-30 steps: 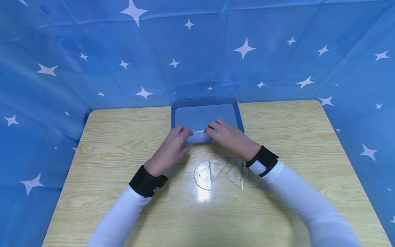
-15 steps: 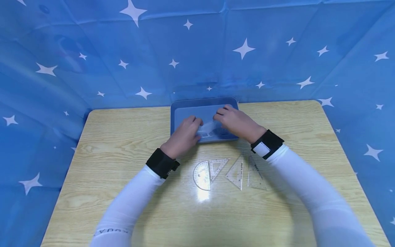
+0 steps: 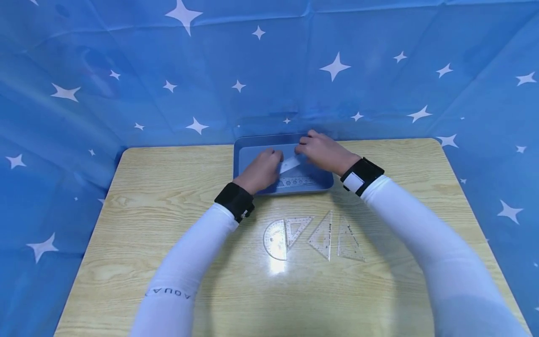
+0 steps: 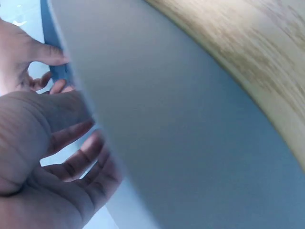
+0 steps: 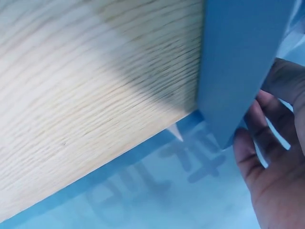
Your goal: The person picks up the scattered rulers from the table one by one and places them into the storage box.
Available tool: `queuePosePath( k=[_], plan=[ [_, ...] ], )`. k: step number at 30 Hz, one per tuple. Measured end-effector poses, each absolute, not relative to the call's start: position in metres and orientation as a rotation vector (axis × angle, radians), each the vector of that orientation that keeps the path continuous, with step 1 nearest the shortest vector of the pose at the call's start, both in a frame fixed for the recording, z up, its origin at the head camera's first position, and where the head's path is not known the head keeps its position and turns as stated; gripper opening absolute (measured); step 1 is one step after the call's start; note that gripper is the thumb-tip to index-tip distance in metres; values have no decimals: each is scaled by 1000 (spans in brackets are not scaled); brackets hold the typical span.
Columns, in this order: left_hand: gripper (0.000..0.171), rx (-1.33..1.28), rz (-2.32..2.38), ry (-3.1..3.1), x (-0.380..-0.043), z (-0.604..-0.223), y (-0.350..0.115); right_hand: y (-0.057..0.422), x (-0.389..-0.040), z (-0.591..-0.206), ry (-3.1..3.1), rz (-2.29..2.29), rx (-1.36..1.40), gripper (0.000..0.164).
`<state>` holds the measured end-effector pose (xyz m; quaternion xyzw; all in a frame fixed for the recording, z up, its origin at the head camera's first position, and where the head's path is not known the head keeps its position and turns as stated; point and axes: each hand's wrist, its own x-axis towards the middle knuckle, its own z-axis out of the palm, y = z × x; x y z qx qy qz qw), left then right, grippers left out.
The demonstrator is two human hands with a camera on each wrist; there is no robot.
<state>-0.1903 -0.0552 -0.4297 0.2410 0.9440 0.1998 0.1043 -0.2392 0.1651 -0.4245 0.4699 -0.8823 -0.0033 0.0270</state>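
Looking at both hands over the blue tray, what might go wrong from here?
The clear strip between the left hand and right hand might land on top of the ruler in the blue tray. The protractor lies right beside the small set square, so grabbing one could nudge the other. The right sleeve could brush the nearby rightmost set square if lowered.

From where I stand: two hands, one left hand (image 3: 262, 171), one right hand (image 3: 325, 150). Two black wristbands (image 3: 234, 201), two white sleeves (image 3: 189, 264). One blue tray (image 3: 248, 152); in it one clear ruler (image 3: 296, 181), plus one pale strip (image 3: 289, 164) between the hands. One table (image 3: 143, 196); on its wood, one protractor (image 3: 275, 239) and three triangles (image 3: 348, 245). White stars (image 3: 335, 67) on blue cloth (image 3: 286, 61): well over a dozen; number of sheets unclear.
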Motion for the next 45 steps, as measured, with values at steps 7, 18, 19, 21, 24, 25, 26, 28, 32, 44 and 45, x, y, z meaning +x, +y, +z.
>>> queuePosePath(
  k=[7,18,19,21,24,25,26,28,32,44,45],
  plan=[
    [34,676,483,2750,-206,-441,-44,167,-258,-431,-2883,-3,1470,36],
    [35,651,437,2782,-218,-453,-35,171,-276,-442,-2953,-119,1406,35],
    [34,644,435,2781,-218,-454,-34,171,-277,-443,-2947,-136,1404,35],
    [33,626,436,2778,-218,-454,-32,171,-277,-444,-2939,-148,1393,34],
    [32,599,436,2785,-219,-456,-30,172,-277,-444,-2945,-161,1368,34],
    [32,588,440,2786,-218,-456,-29,172,-277,-444,-2952,-160,1360,34],
    [32,580,440,2786,-218,-457,-28,172,-277,-444,-2962,-159,1353,34],
    [31,564,445,2784,-218,-458,-27,173,-277,-443,-2979,-154,1340,34],
    [30,530,491,2773,-218,-460,-26,175,-277,-443,-3012,-133,1314,35],
    [34,493,553,2758,-216,-459,-26,181,-271,-445,-2998,-83,1293,37],
    [34,505,554,2761,-216,-460,-27,182,-271,-445,-2985,-76,1295,36]
  ],
)
